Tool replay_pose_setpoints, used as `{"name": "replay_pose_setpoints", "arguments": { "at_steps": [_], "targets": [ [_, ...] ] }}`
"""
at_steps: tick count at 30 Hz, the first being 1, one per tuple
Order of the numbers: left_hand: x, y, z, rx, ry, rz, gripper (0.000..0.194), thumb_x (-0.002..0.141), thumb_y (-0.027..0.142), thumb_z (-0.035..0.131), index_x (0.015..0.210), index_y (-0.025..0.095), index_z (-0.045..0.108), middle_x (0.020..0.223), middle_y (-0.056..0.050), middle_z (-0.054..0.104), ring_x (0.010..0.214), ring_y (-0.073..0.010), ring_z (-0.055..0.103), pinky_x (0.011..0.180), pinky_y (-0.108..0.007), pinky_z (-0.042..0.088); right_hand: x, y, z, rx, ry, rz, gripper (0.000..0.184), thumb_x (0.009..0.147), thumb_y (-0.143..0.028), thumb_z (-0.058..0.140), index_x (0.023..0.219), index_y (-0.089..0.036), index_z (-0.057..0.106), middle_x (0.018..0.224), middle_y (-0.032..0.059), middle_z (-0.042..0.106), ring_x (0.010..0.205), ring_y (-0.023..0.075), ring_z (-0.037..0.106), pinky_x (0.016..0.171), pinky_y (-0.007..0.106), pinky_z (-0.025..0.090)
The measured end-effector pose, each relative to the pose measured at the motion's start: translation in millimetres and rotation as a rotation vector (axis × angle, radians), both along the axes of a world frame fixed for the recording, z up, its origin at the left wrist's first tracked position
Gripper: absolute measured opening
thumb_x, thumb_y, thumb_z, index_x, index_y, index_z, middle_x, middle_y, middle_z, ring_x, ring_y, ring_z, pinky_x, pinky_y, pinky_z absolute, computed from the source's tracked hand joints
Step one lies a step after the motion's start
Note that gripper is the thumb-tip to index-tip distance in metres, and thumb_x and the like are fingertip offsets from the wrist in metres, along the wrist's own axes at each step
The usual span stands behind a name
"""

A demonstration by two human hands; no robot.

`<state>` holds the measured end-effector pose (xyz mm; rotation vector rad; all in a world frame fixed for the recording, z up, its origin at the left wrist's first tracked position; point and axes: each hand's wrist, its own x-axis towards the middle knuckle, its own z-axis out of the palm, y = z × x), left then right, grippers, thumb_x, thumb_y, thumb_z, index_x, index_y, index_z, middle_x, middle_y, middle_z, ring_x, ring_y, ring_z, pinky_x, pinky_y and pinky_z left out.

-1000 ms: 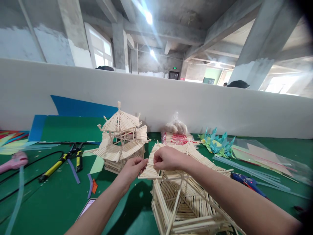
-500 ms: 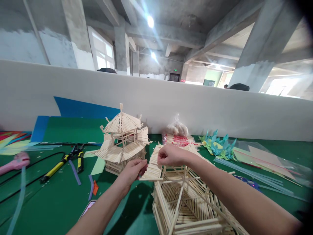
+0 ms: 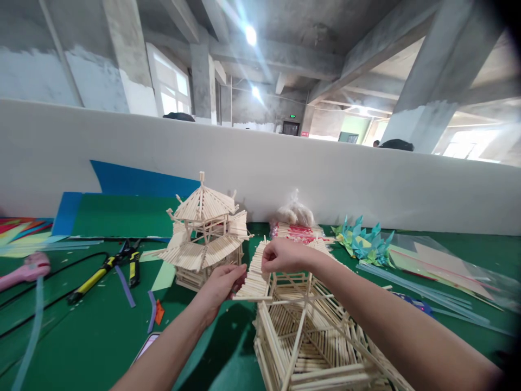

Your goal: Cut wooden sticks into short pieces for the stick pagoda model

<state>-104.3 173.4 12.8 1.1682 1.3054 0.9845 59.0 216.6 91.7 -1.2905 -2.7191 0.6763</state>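
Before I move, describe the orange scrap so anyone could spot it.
On the green table, look left of the left hand, beyond the phone. The orange scrap lies just right of the nearer purple strip. Small and angular, it is the only orange piece among those neighbours.

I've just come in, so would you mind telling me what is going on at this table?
A person has both bare hands at a slatted roof panel on an open stick frame. The left hand is at the panel's outer edge, and the right hand is over its other side. Beside the frame stands a stick pavilion with its peaked roof on. Yellow-handled pliers lie farther left.
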Motion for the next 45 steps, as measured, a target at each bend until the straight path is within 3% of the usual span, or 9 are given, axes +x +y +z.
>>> {"name": "replay_pose_setpoints", "arguments": {
  "at_steps": [8, 33, 45],
  "targets": [
    [3.4, 1.9, 1.4, -0.019, 0.021, -0.018, 0.022, 0.082, 0.033, 0.047, 0.088, 0.013, 0.056, 0.078, 0.0, 0.06, 0.059, -0.0103, 0.057, 0.052, -0.026, 0.047, -8.0, 1.3, -11.0, -0.029, 0.005, 0.032, 0.011, 0.057, -0.02, 0.054, 0.061, -0.015, 0.063, 0.051, -0.0033, 0.051, 0.049, 0.0087, 0.045, 0.041, 0.016, 0.031],
    [4.5, 7.6, -3.7, -0.062, 0.02, -0.032, 0.025, 0.082, 0.032, 0.048, 0.099, 0.014, 0.054, 0.094, -0.004, 0.06, 0.075, -0.0154, 0.059, 0.065, -0.034, 0.049, -1.2, 5.0, -6.3, -0.188, 0.074, 0.023, 0.009, 0.06, -0.02, 0.057, 0.064, -0.015, 0.063, 0.056, -0.0029, 0.055, 0.055, 0.0088, 0.05, 0.047, 0.016, 0.035],
    [5.5, 12.5, -10.2, -0.063, 0.028, -0.006, 0.026, 0.082, 0.032, 0.048, 0.102, 0.015, 0.053, 0.099, -0.005, 0.059, 0.08, -0.0168, 0.059, 0.067, -0.036, 0.049, -2.8, 3.1, -6.9, -0.135, 0.053, 0.01, 0.01, 0.06, -0.02, 0.055, 0.063, -0.014, 0.062, 0.056, -0.0029, 0.053, 0.054, 0.009, 0.047, 0.046, 0.018, 0.034]
  ]
}}
